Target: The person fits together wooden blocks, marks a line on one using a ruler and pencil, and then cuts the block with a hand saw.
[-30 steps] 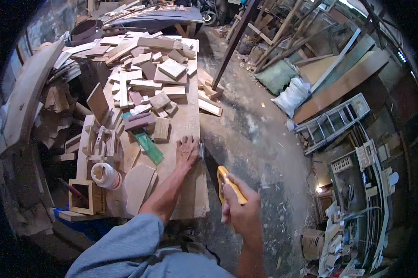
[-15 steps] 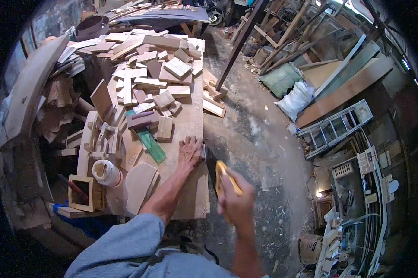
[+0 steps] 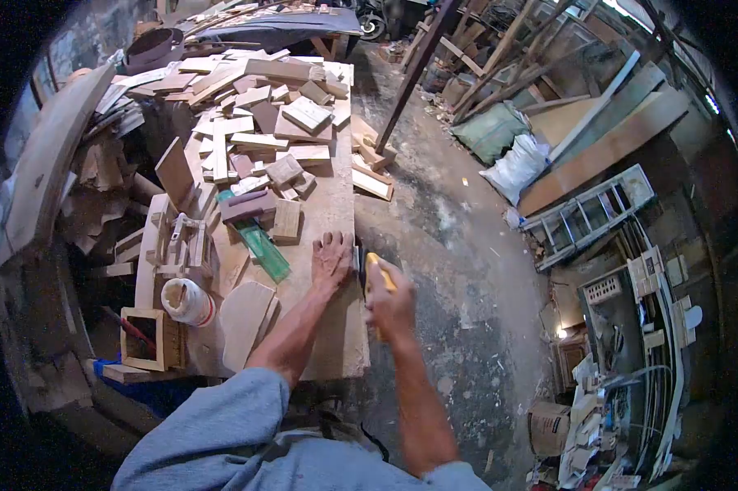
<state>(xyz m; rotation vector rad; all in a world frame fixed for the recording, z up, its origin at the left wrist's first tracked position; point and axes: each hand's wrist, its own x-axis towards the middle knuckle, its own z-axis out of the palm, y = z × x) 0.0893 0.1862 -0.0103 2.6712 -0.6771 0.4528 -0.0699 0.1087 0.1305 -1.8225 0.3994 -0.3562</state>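
Observation:
My left hand (image 3: 332, 263) lies flat near the right edge of the workbench (image 3: 324, 344), fingers spread and pressing down. Just off that edge, my right hand (image 3: 392, 307) is closed around the yellow handle of a handsaw (image 3: 375, 262). The saw's dark blade runs along the bench edge beside my left fingers, seen mostly edge-on. Ahead and left of my left hand are a small wood block (image 3: 286, 221), a translucent green strip (image 3: 264, 252) and a block with a purple top (image 3: 249, 206).
Many wood offcuts (image 3: 258, 123) cover the far bench. At left stand a white tub (image 3: 187, 302), a wooden box frame (image 3: 152, 340) and a rounded board (image 3: 249, 323). Rightward on the floor are sacks (image 3: 516, 168), a ladder-like frame (image 3: 590, 214) and a dark post (image 3: 414, 82).
My right hand has pushed the saw forward and left, closer to the bench edge. My left hand stays in place, while the whole view has shifted slightly.

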